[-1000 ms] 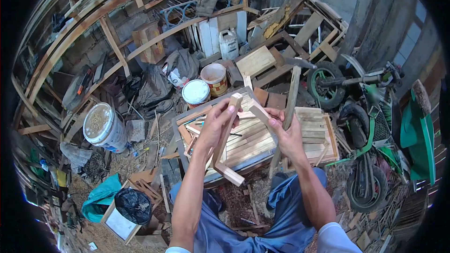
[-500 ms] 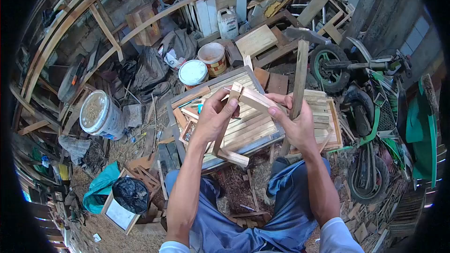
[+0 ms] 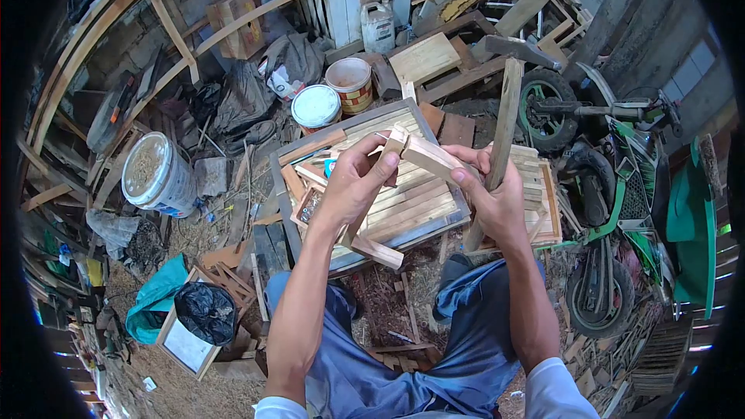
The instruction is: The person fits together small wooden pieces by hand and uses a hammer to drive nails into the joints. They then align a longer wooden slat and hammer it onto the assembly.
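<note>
My left hand (image 3: 363, 180) is closed around the upper end of a wooden frame piece (image 3: 371, 245), whose lower leg points to the right. In my right hand (image 3: 494, 190) is a short wooden block (image 3: 427, 157), its left end close against the top of the frame piece. A long wooden stick (image 3: 505, 120) also stands nearly upright within my right hand's grip. Whether the block and frame piece are joined cannot be made out. Both hands are above a slatted wooden tabletop (image 3: 423, 217) with a dark border.
A compartment box (image 3: 310, 203) with small parts lies on the tabletop's left side. Buckets (image 3: 317, 106) stand behind it, another bucket (image 3: 159, 174) at left. A green motorbike (image 3: 621, 186) is at right. Wood scraps and a black bag (image 3: 206, 312) lie on the ground.
The view has shifted slightly, so the surroundings appear a little to the left. Both hands keep their holds, and the block and frame piece remain close together.
</note>
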Available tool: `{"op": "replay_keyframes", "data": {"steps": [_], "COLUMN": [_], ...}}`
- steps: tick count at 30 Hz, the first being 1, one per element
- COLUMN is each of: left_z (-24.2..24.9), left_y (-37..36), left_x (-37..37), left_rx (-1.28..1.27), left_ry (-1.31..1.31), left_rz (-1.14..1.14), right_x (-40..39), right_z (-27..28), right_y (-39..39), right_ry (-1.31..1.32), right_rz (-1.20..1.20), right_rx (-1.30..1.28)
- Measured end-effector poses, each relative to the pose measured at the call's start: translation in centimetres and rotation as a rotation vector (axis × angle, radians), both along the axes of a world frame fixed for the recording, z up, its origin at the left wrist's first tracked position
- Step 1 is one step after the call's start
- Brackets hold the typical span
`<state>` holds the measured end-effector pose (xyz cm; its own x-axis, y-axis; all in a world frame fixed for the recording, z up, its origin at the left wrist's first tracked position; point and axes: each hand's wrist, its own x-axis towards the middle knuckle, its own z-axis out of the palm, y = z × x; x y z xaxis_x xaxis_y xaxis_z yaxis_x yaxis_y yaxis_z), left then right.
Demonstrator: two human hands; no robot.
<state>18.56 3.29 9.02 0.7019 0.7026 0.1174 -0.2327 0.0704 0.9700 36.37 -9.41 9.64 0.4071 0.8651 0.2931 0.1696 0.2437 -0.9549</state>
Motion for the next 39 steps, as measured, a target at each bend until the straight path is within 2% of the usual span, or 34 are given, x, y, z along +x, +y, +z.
{"op": "replay_keyframes", "data": {"steps": [23,32,35,39], "left_z": [-0.1,0.4,-0.2,0.1], "left_y": [-0.1,-0.9,-0.4,-0.5], "left_x": [-0.2,-0.2,-0.3,-0.2], "left_rx": [0.015,0.128,0.257,0.143], "left_ry": [0.078,0.148,0.181,0.203], "left_rz": [0.024,0.098,0.112,0.141], "right_x": [0.4,0.4,0.5,0.2], "right_z": [-1.6,-1.4,-1.6,-1.1], "right_y": [1.0,0.8,0.9,0.8], "right_ry": [0.038,0.001,0.029,0.042], "right_rz": [0.039,0.023,0.031,0.082], "right_rx": [-0.001,-0.032,0.002,-0.014]}}
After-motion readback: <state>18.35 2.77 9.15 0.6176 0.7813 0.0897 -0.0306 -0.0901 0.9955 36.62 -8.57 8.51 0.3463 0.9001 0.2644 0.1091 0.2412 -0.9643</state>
